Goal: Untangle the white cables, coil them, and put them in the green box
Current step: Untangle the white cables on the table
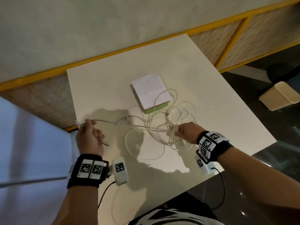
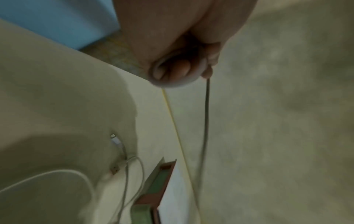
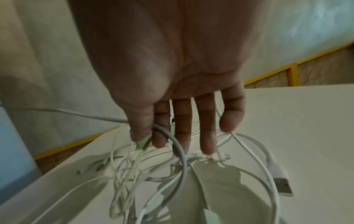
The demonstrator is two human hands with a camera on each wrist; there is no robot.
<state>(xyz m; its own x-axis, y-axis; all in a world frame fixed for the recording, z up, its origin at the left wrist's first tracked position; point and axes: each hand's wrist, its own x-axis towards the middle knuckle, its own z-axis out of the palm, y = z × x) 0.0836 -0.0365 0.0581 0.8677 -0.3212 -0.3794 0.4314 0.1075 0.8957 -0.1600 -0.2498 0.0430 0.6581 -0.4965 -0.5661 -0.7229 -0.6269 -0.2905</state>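
Observation:
Several white cables lie in a tangle (image 1: 159,133) (image 3: 134,174) on the white table (image 1: 211,95), just in front of the green box (image 1: 156,109) (image 2: 159,181). A white sheet of paper (image 1: 150,89) covers the box top. My left hand (image 1: 90,137) (image 2: 176,71) is closed in a fist round one cable (image 2: 205,121), near the table's left edge. That cable runs taut rightwards to the tangle. My right hand (image 1: 184,132) (image 3: 184,128) reaches down onto the knot, a cable pinched between thumb and index finger, the other fingertips touching a connector.
A USB plug (image 3: 283,186) lies loose at the tangle's right side. A beige bin (image 1: 279,96) stands on the dark floor to the right of the table. A yellow-framed panel (image 1: 227,38) runs behind the table, and a pale blue surface (image 1: 24,143) is at the left.

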